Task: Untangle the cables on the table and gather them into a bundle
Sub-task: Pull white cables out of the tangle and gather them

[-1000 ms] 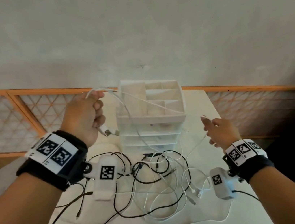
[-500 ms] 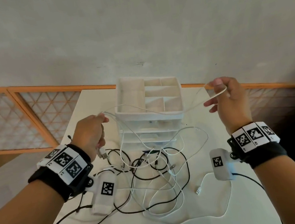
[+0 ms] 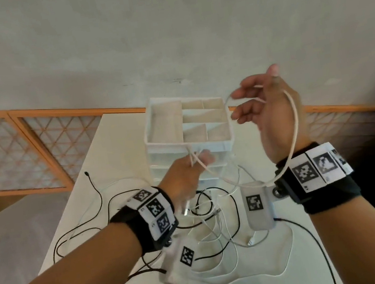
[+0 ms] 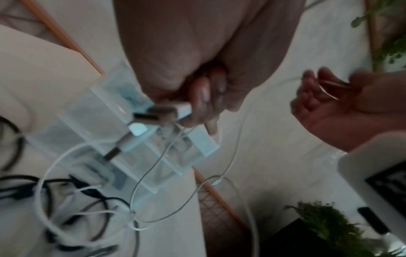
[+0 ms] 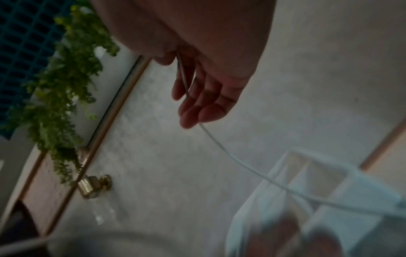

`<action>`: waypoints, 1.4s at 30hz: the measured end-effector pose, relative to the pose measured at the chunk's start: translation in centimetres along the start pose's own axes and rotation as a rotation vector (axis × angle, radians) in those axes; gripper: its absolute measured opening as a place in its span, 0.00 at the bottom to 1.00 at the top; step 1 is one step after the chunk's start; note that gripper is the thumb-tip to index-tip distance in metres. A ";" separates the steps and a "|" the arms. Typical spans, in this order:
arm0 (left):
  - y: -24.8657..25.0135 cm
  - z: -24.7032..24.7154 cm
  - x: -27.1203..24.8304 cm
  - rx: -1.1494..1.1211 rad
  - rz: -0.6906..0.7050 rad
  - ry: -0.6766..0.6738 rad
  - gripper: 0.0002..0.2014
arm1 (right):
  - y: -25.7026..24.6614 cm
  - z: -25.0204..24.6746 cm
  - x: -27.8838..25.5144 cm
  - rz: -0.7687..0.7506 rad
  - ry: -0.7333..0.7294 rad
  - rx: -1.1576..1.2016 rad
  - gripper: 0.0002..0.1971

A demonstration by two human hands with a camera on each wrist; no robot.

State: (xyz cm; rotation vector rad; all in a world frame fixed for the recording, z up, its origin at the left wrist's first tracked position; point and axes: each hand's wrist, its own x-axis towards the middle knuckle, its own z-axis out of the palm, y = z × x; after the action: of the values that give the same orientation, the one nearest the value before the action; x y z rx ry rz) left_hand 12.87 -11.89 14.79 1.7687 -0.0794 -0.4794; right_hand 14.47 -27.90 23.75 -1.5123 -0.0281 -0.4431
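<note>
Overhead, two hands (image 3: 225,141), one white cable (image 3: 294,127) looped between, one organizer (image 3: 189,141)

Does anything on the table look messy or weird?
Yes: black cables and white cables lie knotted across the table. One white cable loops through the air between both hands.

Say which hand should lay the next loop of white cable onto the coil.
Probably right. The right hand is raised with the white cable draped loosely over its straight fingers, free to sweep. The left hand grips the gathered strands and USB plugs, anchoring them.
</note>
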 end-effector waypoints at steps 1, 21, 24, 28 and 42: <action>0.6 0.7 0.2 -0.035 0.069 0.017 0.22 | -0.1 0.7 -0.7 0.058 -0.083 0.039 0.26; 0.9 -8.9 0.0 0.199 -0.137 0.077 0.09 | 7.7 -8.8 4.0 0.009 0.154 -0.943 0.18; 4.2 -9.3 -0.6 0.061 0.045 0.132 0.11 | 10.8 -9.4 2.9 0.236 -0.201 -1.057 0.40; 6.5 -8.5 -1.5 -0.043 0.158 0.157 0.10 | 9.4 -7.6 0.6 0.266 -0.311 -0.911 0.46; 5.4 -9.5 -4.4 -0.040 0.364 0.116 0.05 | 12.7 -8.8 1.4 0.461 -0.208 -1.008 0.15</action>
State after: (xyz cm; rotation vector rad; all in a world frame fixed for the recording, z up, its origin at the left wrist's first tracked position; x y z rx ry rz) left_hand 13.34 -3.18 22.76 1.6914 -0.3021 -0.1140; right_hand 17.32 -36.84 11.42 -2.4638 0.4312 0.1233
